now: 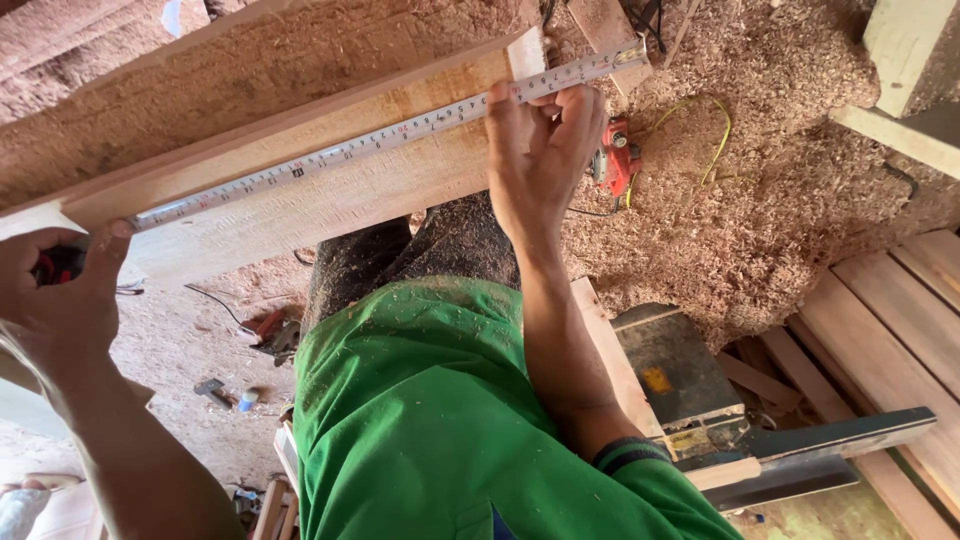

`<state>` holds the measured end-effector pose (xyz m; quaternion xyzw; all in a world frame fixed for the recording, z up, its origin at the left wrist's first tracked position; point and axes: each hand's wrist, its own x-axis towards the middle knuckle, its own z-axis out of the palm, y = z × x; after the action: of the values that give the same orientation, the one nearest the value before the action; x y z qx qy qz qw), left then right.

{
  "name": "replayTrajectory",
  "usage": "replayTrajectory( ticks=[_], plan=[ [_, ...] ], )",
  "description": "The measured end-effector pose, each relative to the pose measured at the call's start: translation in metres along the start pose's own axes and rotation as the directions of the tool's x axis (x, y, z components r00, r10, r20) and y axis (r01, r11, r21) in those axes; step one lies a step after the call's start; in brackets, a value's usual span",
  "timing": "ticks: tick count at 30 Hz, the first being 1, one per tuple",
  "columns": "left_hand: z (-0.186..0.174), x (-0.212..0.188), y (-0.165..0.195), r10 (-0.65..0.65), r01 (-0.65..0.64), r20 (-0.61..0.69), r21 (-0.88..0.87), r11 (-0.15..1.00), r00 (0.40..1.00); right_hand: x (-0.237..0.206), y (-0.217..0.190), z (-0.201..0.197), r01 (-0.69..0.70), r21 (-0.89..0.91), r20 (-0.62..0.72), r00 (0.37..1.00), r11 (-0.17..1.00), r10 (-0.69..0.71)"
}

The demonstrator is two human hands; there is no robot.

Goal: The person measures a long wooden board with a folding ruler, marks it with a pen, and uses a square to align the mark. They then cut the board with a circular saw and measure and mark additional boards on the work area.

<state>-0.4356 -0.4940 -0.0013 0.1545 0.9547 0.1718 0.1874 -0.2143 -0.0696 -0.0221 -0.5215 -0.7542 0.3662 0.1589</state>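
Green shirt fabric (430,430), flecked with sawdust, fills the bottom of the view, closest to the lens. Above it a pale wooden plank (300,190) runs slantwise from lower left to upper right, its face rough-sawn and lightly streaked, its far end cut square. A tape measure blade (380,135), white-yellow with fine black marks, lies stretched along the plank's upper edge and reaches just past the far end. The left hand (55,290) is closed around the tape's case at the plank's near end, thumb pressed on the blade. The right hand (540,150) pinches the blade down against the wood near the far end, fingers curled over the edge. Beyond the plank, a red power tool (615,160) sits on a floor (780,200) thick with wood shavings. Stacked boards (890,320) lie at right, beside a dark metal machine (690,375).
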Motion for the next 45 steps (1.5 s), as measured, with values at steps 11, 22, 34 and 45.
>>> replayTrajectory(
  ticks=[11,22,34,45],
  plan=[
    [-0.005,0.002,-0.004,0.031,-0.032,0.023,0.042,0.999,0.999,-0.004,0.006,0.009,-0.119,0.034,0.023,0.993,0.992,0.118],
    [-0.009,0.007,0.004,0.000,-0.004,0.064,0.067,0.998,0.998,0.001,-0.007,0.005,-0.204,0.342,0.118,0.978,0.917,0.173],
    [-0.010,0.010,-0.005,0.020,-0.027,0.065,0.113,0.993,0.998,-0.001,-0.002,0.008,-0.176,0.389,0.088,0.984,0.904,0.154],
    [-0.015,0.015,0.011,-0.015,0.011,0.069,0.056,0.998,0.998,-0.002,0.005,0.010,-0.152,0.252,0.051,0.988,0.956,0.144]
  ],
)
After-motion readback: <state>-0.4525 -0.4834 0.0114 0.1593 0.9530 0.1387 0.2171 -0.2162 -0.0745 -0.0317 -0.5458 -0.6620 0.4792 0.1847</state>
